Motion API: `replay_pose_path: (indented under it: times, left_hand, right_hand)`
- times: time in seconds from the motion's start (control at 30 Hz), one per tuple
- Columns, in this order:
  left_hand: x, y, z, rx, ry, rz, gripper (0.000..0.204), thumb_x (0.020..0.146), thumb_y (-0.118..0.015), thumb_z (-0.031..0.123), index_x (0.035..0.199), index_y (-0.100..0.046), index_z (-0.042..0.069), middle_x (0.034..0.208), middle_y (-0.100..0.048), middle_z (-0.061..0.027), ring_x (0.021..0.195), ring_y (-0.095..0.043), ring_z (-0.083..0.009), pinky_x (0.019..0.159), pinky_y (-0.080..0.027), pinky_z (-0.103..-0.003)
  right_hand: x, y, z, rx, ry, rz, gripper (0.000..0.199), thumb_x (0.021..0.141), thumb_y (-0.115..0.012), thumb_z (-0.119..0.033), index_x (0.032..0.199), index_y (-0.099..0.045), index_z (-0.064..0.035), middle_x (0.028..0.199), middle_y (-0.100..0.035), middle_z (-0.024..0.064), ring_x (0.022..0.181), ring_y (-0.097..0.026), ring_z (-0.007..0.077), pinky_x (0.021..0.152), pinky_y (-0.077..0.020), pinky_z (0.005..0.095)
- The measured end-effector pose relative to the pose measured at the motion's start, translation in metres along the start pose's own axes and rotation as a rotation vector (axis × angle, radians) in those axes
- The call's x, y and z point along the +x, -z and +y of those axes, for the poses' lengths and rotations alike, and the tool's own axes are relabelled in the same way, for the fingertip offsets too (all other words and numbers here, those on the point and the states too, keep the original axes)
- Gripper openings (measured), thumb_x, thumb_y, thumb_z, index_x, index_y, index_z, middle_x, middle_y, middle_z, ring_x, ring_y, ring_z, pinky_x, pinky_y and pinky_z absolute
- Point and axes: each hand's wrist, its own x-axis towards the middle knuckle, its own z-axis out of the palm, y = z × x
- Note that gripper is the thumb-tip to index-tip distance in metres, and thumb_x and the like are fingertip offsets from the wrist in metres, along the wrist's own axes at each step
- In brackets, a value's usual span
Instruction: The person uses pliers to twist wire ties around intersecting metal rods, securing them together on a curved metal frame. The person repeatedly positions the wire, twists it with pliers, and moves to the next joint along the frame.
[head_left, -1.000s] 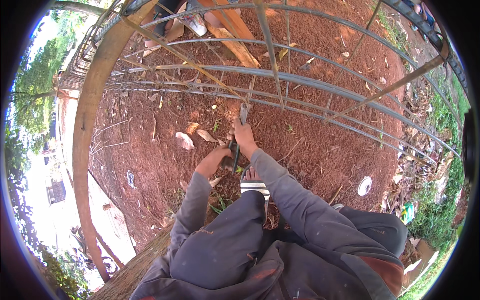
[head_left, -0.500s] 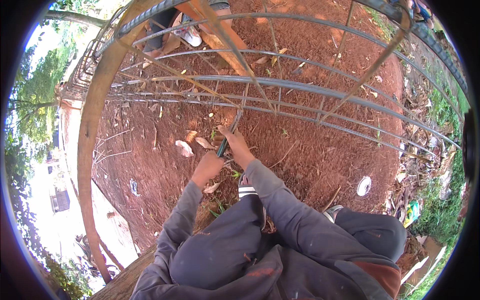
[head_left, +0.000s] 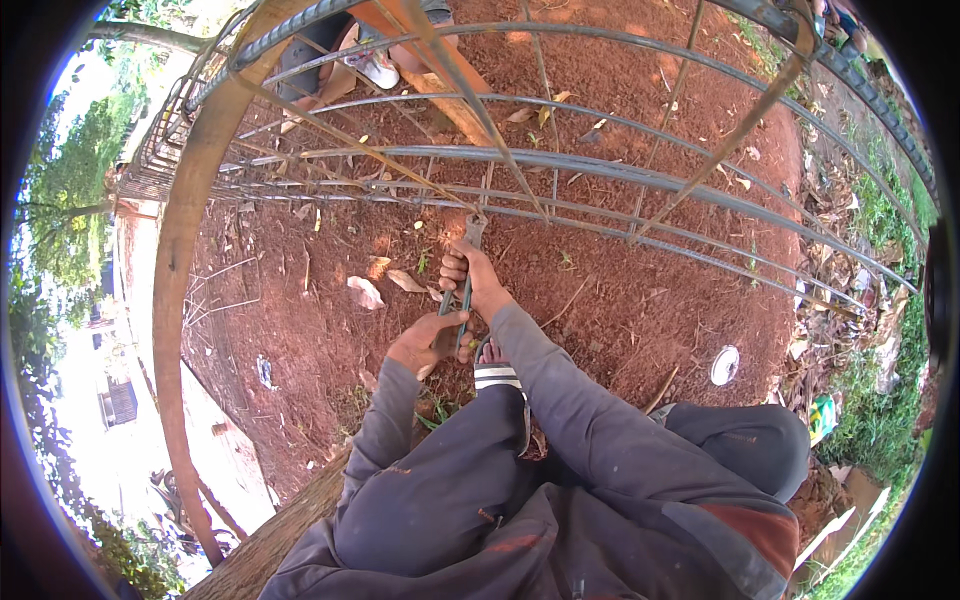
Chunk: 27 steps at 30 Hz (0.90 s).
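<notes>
Seated on red soil [head_left: 620, 310], facing a long rebar cage [head_left: 600, 170] laid on its side.

Right hand [head_left: 478, 280]: clenched round upper handles of pincers [head_left: 468, 262], head of tool up against lower bars where a stirrup [head_left: 487, 190] crosses. Whether the head grips tie wire: too small to tell.

Left hand [head_left: 428, 342]: closed on lower ends of the handles, just below right hand, thumb over the top.

Change over last second: both hands up and forward, away from lap; tool head risen from soil level to the bar crossing. Left hand moved off the ground side and onto the handle ends. Two-handed grip now, tool upright, slightly tilted right.

Reading: tool brought to the joint and set; looks like squeezing or twisting at the crossing about to start or just under way, not yet finished.

Around: striped sandal [head_left: 497, 377] under right forearm, dry leaves [head_left: 365, 292] left of hands, white lid [head_left: 725, 365] on soil well to the right, rusty curved bar [head_left: 175, 290] at left. Another person's shoe [head_left: 375, 68] beyond the cage, far side.
</notes>
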Motion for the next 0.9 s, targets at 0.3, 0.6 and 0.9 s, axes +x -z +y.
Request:
replay_pose_path:
  times: [0.3,0.6,0.9]
  left_hand:
    - [0.074,0.066,-0.072,1.296,-0.635,0.610,0.024,0.092,-0.063,0.020,0.104,-0.058,0.000,0.079,-0.065,-0.0121,0.069,-0.066,-0.0278,0.065,-0.053,-0.044]
    - [0.020,0.011,-0.010,0.071,0.037,-0.066,0.017,0.098,-0.060,0.025,0.099,-0.056,0.008,0.073,-0.058,-0.0042,0.062,-0.060,-0.0194,0.050,-0.048,-0.036]
    - [0.008,0.024,-0.022,0.861,-0.104,0.447,0.024,0.093,-0.066,0.028,0.092,-0.057,0.005,0.075,-0.063,-0.0093,0.061,-0.062,-0.0223,0.056,-0.051,-0.040]
  right_hand:
    - [-0.002,-0.027,0.032,-1.245,0.503,0.864,0.037,0.087,-0.072,-0.031,0.090,-0.067,0.0057,0.082,-0.071,0.0219,0.082,-0.072,0.0334,0.075,-0.0544,0.0430]
    - [0.009,0.018,-0.004,-0.255,0.022,0.188,0.021,0.096,-0.063,-0.026,0.087,-0.057,-0.0087,0.068,-0.059,0.0038,0.060,-0.061,0.0210,0.056,-0.0525,0.0422]
    - [-0.014,-0.013,0.034,-0.586,0.335,0.377,0.030,0.096,-0.064,-0.030,0.100,-0.062,-0.0002,0.082,-0.070,0.0140,0.064,-0.069,0.0221,0.052,-0.0525,0.0391]
